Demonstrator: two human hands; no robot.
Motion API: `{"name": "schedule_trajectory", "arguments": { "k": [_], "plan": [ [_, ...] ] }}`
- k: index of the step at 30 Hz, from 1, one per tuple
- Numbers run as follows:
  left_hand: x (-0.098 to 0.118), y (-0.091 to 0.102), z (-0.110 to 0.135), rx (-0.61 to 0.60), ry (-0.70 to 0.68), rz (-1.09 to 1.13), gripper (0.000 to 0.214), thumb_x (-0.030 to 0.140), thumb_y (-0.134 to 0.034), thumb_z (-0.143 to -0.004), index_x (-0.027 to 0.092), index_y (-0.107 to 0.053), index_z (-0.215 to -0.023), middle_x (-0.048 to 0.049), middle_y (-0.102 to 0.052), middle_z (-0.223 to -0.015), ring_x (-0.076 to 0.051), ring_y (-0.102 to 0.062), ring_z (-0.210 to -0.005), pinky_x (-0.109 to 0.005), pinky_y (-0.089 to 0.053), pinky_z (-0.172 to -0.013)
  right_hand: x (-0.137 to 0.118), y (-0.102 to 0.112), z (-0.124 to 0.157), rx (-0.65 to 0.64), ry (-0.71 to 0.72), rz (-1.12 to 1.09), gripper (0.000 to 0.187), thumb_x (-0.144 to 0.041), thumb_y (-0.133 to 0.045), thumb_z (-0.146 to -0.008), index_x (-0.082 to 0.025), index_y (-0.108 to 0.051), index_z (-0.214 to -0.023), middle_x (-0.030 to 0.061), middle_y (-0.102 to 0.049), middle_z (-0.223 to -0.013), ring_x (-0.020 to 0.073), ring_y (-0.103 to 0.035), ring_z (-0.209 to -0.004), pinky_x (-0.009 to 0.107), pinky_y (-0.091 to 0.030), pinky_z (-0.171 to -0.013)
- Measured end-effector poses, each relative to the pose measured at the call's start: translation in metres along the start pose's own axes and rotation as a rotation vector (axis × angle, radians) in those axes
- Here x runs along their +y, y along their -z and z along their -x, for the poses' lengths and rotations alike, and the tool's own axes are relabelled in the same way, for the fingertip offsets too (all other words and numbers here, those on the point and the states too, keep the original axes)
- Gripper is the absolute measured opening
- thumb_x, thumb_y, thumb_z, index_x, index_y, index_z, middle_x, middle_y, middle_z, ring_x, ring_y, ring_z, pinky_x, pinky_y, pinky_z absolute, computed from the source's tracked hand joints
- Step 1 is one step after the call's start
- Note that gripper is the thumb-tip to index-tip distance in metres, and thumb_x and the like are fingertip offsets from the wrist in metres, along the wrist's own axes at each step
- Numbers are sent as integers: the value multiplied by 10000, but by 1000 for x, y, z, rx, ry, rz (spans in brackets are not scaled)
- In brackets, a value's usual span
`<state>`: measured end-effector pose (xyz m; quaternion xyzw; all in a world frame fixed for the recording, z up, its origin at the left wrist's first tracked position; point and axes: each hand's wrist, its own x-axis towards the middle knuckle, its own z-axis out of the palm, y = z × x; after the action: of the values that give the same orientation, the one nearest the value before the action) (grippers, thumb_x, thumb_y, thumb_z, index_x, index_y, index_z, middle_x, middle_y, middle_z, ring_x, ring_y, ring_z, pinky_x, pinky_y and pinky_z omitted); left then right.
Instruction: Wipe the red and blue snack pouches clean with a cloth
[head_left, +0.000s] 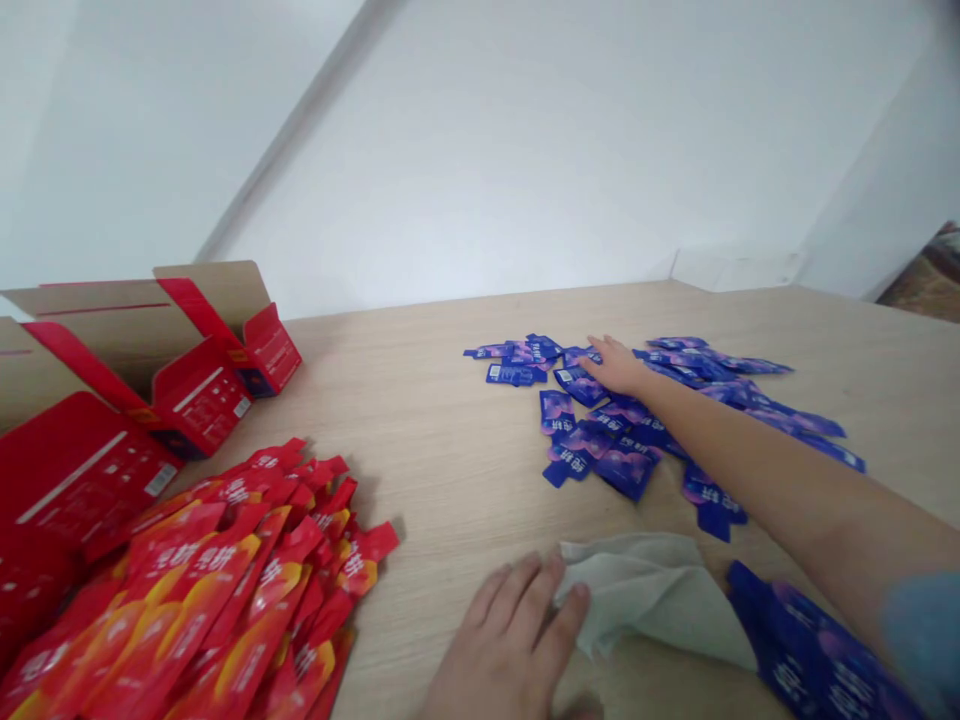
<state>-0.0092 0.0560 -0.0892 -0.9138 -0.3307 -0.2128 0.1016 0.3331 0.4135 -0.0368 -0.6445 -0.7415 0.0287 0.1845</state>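
My right hand reaches far across the table, fingers stretched out over a loose spread of blue-purple sachets. Its fingertips rest on or just above a few of them; I cannot tell if any is gripped. My left hand lies flat near the front edge of view, fingers extended. Beside its thumb and fingertips is a crumpled pale cloth or tissue, whose edge they appear to touch. More blue sachets lie at the front right, under my right forearm.
At the left, a big heap of red-and-orange sachets spreads toward the front. Behind it stand several red cartons with flaps open. A white wall bounds the wooden table; a white block sits at the back right.
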Motion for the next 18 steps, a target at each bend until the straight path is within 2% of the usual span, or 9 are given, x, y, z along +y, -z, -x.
{"name": "schedule_trajectory", "arguments": {
  "k": [3, 5, 9, 11, 13, 15, 18],
  "plan": [
    [-6, -9, 1, 131, -49, -161, 478, 439, -570, -1114, 285, -572, -1566, -44, -686, -1512, -236, -694, -1297, -345, -594, -1044, -4, -16, -37, -32, -54, 49, 919, -817, -405, -975, -251, -391, -1699, 193, -282, -1795, 545, -231, -1623, 765, -228, -1264],
    [-7, -14, 3, 187, -60, -212, 412, 322, -540, -1129, 322, -608, -1535, -13, -704, -1488, -212, -702, -1282, -325, -592, -1046, -5, -24, -57, -68, -95, 75, 944, -882, -410, -929, -309, -437, -1678, 180, -279, -1798, 595, -264, -1589, 848, -242, -1201],
    [-5, -24, 9, 214, -37, -233, 433, 293, -563, -1116, 369, -605, -1540, 22, -676, -1525, -203, -715, -1263, -322, -609, -1047, -2, -35, -83, -164, -105, 117, 910, -904, -425, -903, -348, -534, -1615, 196, -458, -1699, 617, -385, -1513, 912, -253, -1126],
    [-4, -26, 11, 216, -21, -239, 450, 277, -564, -1113, 384, -596, -1549, 35, -660, -1545, -200, -714, -1265, -321, -616, -1044, 2, -38, -86, -198, -65, 133, 878, -877, -409, -928, -339, -539, -1610, 193, -529, -1645, 580, -438, -1493, 882, -268, -1146],
    [-4, -24, 11, 197, -27, -238, 457, 269, -539, -1121, 382, -583, -1562, 36, -650, -1556, -198, -705, -1283, -321, -619, -1042, 6, -39, -82, -224, -8, 142, 863, -841, -410, -950, -309, -525, -1620, 186, -547, -1634, 523, -475, -1489, 797, -304, -1196],
    [-5, -21, 9, 185, -36, -226, 452, 269, -534, -1124, 370, -584, -1562, 30, -662, -1543, -197, -704, -1283, -320, -616, -1045, 10, -39, -71, -249, 56, 147, 858, -809, -433, -959, -269, -524, -1619, 184, -541, -1643, 476, -496, -1491, 703, -327, -1238],
    [-4, -16, 5, 202, -36, -199, 429, 288, -568, -1116, 354, -611, -1537, 12, -683, -1517, -200, -718, -1250, -320, -605, -1053, 16, -34, -48, -284, 134, 150, 876, -778, -478, -948, -226, -516, -1627, 189, -498, -1681, 461, -472, -1523, 638, -315, -1273]
  ]
}}
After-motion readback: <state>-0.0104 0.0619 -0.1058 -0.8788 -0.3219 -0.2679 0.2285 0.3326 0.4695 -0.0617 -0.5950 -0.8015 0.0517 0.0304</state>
